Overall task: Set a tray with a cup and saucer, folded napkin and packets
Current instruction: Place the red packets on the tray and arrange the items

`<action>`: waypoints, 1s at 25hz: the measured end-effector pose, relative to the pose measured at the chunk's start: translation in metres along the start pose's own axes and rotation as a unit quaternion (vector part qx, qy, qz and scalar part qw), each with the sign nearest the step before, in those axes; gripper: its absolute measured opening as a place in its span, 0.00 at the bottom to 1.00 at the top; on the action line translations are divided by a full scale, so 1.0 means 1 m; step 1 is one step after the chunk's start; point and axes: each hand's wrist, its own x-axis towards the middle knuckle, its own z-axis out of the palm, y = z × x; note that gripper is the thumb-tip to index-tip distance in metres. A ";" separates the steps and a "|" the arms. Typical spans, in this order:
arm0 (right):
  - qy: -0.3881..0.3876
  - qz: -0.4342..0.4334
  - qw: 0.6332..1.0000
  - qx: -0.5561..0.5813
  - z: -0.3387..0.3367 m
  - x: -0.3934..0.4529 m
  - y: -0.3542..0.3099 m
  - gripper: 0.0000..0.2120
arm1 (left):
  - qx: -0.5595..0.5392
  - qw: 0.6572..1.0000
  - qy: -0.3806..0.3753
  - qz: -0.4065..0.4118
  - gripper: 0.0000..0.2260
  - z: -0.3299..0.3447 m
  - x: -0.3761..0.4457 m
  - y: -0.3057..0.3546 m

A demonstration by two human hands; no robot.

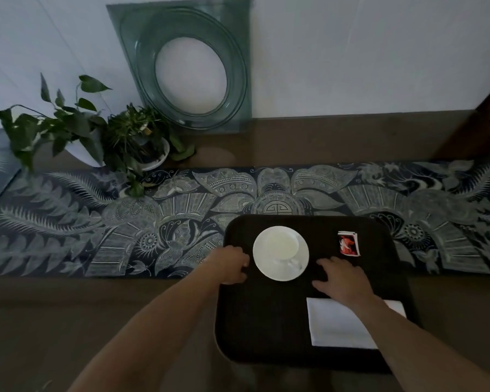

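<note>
A dark tray (266, 321) lies on the table in front of me. On it stands a white cup (284, 244) on a white saucer (269, 267), at the tray's far left. A red and white packet (349, 244) lies at the far right of the tray. A folded white napkin (334, 323) lies at the near right, partly under my right forearm. My left hand (232, 264) rests at the tray's left rim with its fingers curled, just left of the saucer. My right hand (341, 280) lies on the tray with fingers spread, right of the saucer and not touching it.
A blue patterned runner (125, 222) crosses the brown table under the tray's far end. Two potted plants (96, 137) stand at the back left. A green glass square plate (190, 63) leans against the wall behind.
</note>
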 end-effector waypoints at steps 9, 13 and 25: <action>0.045 0.019 0.999 -0.010 0.011 0.003 -0.028 0.56 | 0.060 0.993 0.087 0.060 0.34 -0.011 0.054 -0.013; 0.074 0.022 0.997 0.006 0.019 0.011 -0.035 0.53 | 0.049 0.996 0.045 0.060 0.44 -0.010 0.069 -0.016; 0.081 -0.008 0.997 0.016 0.021 0.034 -0.020 0.52 | -0.035 0.997 0.053 0.046 0.46 -0.005 0.070 -0.015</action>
